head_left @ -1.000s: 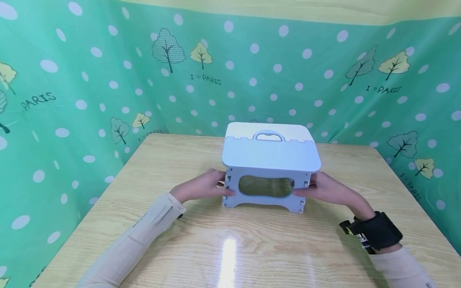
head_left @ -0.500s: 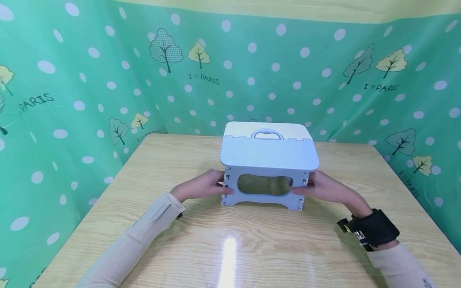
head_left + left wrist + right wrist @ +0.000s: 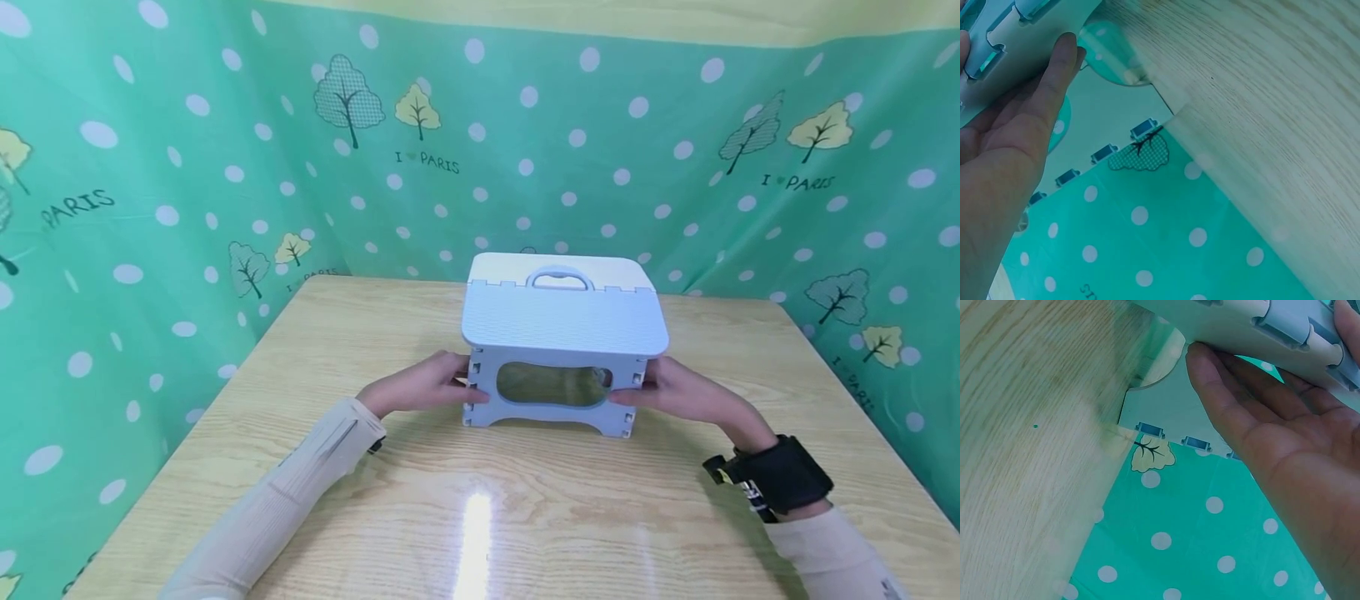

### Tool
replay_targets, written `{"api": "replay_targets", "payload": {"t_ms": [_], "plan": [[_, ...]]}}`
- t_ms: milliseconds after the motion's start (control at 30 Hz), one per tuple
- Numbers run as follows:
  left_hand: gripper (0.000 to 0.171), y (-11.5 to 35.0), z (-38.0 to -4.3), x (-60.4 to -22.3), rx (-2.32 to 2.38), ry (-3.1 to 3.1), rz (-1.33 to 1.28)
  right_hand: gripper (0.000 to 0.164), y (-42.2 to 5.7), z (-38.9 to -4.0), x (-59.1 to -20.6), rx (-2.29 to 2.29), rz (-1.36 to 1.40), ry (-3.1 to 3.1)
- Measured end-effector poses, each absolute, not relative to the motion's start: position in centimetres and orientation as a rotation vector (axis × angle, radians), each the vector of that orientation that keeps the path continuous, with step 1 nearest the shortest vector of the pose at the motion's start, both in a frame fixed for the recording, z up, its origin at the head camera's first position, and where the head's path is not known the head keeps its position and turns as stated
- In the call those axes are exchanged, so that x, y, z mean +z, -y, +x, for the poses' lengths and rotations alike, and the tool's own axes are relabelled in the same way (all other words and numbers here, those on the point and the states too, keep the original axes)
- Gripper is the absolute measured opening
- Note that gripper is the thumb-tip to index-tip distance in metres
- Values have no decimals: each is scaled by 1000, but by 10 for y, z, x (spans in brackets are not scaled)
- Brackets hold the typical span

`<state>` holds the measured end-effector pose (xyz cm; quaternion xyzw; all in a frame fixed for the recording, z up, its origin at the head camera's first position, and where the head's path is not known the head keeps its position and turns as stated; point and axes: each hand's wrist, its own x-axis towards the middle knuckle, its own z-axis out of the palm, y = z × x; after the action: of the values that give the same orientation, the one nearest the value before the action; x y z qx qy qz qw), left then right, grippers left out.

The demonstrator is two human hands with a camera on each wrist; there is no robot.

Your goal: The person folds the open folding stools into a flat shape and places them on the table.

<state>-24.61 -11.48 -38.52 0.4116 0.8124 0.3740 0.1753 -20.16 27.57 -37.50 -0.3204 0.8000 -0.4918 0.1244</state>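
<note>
A light blue folding stool (image 3: 562,321) with a white rear strip and a carry handle on its top stands upright on the wooden table. My left hand (image 3: 420,385) grips the left edge of its near leg panel, thumb in front and fingers behind. At the right edge of that same panel, my right hand (image 3: 686,392) holds on likewise, its thumb beside the oval cutout. In the left wrist view, the fingers (image 3: 1054,75) lie along the panel's inner face. The right wrist view shows the other fingers (image 3: 1204,369) against the panel, with the far leg panel (image 3: 1166,406) beyond.
The wooden table (image 3: 390,517) extends on all sides of the stool, with a bright light reflection near its front. A green dotted curtain (image 3: 555,142) printed with trees hangs behind and at both sides. A black strap (image 3: 791,479) wraps my right wrist.
</note>
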Motion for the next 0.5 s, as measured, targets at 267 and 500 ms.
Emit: {"api": "replay_targets", "payload": {"t_ms": [267, 500], "plan": [[42, 115, -246, -385, 1087, -2272, 1173, 90, -276, -203, -375, -1435, -958, -2325], [36, 115, -245, -385, 1089, -2265, 1181, 94, -277, -203, -376, -1462, -952, -2292]]}}
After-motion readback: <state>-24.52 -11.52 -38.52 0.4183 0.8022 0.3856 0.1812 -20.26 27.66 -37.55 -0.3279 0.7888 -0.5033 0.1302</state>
